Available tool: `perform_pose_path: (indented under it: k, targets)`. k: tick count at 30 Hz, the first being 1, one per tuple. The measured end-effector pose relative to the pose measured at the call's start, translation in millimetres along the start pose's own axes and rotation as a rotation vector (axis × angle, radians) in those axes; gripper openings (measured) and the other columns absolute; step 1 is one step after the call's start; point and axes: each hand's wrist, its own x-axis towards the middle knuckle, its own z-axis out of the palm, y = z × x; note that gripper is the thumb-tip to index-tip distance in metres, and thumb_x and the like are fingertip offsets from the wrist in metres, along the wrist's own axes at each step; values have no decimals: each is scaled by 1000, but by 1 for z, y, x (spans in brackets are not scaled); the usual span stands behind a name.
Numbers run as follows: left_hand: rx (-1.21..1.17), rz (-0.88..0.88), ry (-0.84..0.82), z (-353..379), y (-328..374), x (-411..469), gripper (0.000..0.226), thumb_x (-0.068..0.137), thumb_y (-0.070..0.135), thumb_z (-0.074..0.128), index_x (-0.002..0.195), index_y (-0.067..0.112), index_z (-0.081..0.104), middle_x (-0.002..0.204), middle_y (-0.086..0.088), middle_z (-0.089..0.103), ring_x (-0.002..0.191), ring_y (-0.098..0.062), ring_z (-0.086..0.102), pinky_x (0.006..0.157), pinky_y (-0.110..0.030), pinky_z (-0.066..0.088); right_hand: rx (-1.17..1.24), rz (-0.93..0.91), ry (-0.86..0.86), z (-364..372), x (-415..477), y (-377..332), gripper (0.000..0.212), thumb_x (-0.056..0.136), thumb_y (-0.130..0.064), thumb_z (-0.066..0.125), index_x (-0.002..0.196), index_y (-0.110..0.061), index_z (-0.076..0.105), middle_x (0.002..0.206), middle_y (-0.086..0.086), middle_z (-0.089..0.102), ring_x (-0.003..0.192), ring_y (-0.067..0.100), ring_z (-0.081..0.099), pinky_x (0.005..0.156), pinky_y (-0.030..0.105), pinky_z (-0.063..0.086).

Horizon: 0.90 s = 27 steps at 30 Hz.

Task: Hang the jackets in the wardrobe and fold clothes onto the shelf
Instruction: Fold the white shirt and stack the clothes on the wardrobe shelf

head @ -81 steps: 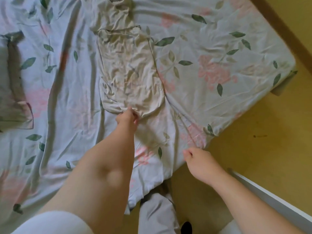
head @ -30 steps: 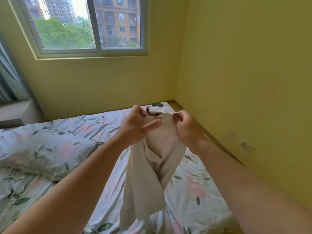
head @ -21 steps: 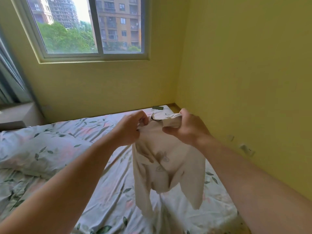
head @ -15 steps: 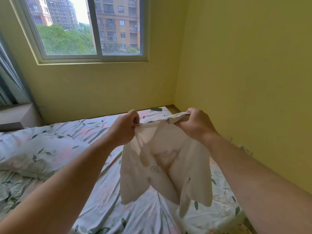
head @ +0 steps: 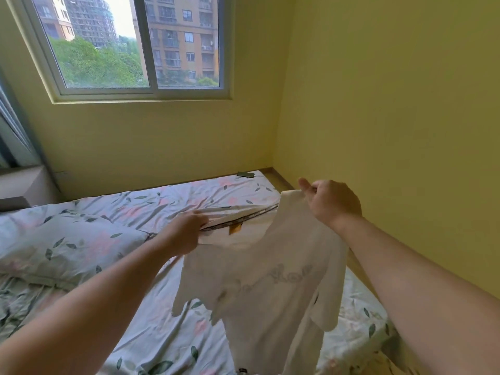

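Both hands hold 1 cream T-shirt (head: 259, 288) up in the air over the bed (head: 162, 201), spread btwn them w/ its body hanging down toward the sheet. The left hand (head: 186, 231) has its fingers curled round 1 shoulder end by the neckline, and the right hand (head: 334, 203) pinches the other shoulder, held higher. Faint lettering runs across the chest & an orange tag shows at the neck; a pillow (head: 62, 247) lies on the bed's left side, a dark phone (head: 245, 174) at its far corner, and a window (head: 135, 44) is beyond its far edge.
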Motion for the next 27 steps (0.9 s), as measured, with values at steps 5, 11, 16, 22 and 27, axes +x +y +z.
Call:
perform_pose_path:
  k: [5,11,16,22,27]
  targets:
    - [-386,-367,6,3,-26,-10,28,86,-5,51,78,19,64,92,-15,64,82,-32,63,52,-30,51,-72,-145,-259,8,-11,16,59,90,-78,40,72,-23,51,73,-2,60,71,21,57,63,36,45]
    - [-652,-397,103,-39,-26,-12,21,79,0,48,77,6,69,82,-20,62,75,-35,65,58,-44,59,-50,-213,-299,23,-11,18,40,104,-59,28,71,-39,41,83,-2,58,79,26,57,71,42,51]
    - [-22,-126,156,-72,-35,-25,36,79,51,70,73,17,58,77,-2,60,75,-25,54,67,-35,45,-9,-40,-125,32,-4,22,46,105,-55,20,100,-23,52,100,11,66,84,32,55,75,42,47]
    - [65,-92,272,-90,-48,-35,24,77,10,64,81,28,48,94,-6,57,90,-37,61,72,-37,52,216,92,-83,36,-1,-7,52,103,-61,22,101,-18,52,99,7,63,97,34,59,84,43,45]
    - [-17,-324,128,-86,-52,-64,19,95,26,61,96,10,70,85,-6,68,79,-29,64,58,-30,40,471,-74,-399,33,-23,-27,60,84,-79,42,89,-21,58,87,-4,62,83,21,60,69,34,46]
